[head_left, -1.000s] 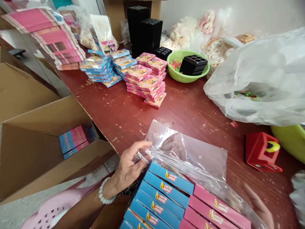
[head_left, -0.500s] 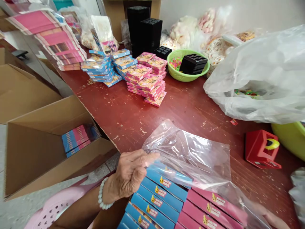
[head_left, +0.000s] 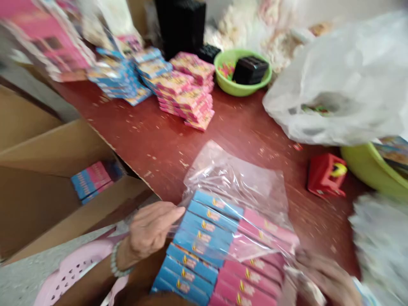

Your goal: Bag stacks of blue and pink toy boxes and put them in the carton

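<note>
A clear plastic bag (head_left: pixel 242 170) lies on the red table, pulled partway over a block of small boxes. The block has blue boxes (head_left: pixel 188 259) in a left row and pink boxes (head_left: pixel 251 276) in a right row, edges up. My left hand (head_left: pixel 151 229), with a beaded bracelet, is closed on the bag's left edge beside the blue row. At the right, my right hand (head_left: pixel 328 276) is blurred and closed around the bag's edge next to the pink row. The nearest boxes stick out of the bag's mouth.
Stacked pink boxes (head_left: pixel 188 97) and blue boxes (head_left: pixel 117 78) stand farther back. A green basket (head_left: pixel 236 87), white plastic sack (head_left: pixel 344 93) and red tape dispenser (head_left: pixel 325 176) are on the table. Left of its edge are an open carton (head_left: pixel 35 199) and a pink chair (head_left: pixel 70 272).
The bag has come nearer and covers more of the boxes. Both hands have moved along its sides toward me. The right hand now shows more fully, and the view has shifted.
</note>
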Motion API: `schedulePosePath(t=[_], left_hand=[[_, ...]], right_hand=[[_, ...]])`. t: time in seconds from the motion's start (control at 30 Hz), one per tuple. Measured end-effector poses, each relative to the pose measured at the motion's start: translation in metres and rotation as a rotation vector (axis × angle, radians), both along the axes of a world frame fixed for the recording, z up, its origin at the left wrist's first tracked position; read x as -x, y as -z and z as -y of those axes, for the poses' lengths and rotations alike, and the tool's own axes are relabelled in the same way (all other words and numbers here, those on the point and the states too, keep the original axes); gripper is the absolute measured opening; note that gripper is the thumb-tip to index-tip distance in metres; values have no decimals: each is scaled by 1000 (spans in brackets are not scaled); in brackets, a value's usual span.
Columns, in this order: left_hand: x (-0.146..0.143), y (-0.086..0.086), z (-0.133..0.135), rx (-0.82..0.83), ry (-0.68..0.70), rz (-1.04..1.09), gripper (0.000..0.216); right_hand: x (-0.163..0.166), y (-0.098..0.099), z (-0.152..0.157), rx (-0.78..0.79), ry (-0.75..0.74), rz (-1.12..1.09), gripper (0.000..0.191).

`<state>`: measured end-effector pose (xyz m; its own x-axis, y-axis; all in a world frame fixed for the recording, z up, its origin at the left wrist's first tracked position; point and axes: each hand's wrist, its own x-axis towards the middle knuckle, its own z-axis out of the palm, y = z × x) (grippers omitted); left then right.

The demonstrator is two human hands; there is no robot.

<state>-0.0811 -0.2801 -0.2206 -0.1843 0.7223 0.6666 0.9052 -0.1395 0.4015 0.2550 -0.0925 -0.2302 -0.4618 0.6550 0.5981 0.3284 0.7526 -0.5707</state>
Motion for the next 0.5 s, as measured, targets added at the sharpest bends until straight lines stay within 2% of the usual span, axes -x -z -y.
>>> schedulePosePath(t=[0.1,0.17,0.27,0.37,0.43,0.5], left_hand=[[1,1,13,60,65,1,21],[0,7,16,73,115,17,22],[-5,14,12,75,30,28,15],[-8,15,7,100,-21,28,12],[-10,12,10,117,62,26,17],[-13,10,19,114,133,46,21]], right_hand=[[19,-10,22,33,-160,-76,8],[22,-11,27,120,-166,-52,12],[17,-12,35,171,-146,-8,12],[10,-12,47,50,-106,129,13],[2,-11,56,-53,-50,218,14],[-8,-9,65,-89,-13,274,15]])
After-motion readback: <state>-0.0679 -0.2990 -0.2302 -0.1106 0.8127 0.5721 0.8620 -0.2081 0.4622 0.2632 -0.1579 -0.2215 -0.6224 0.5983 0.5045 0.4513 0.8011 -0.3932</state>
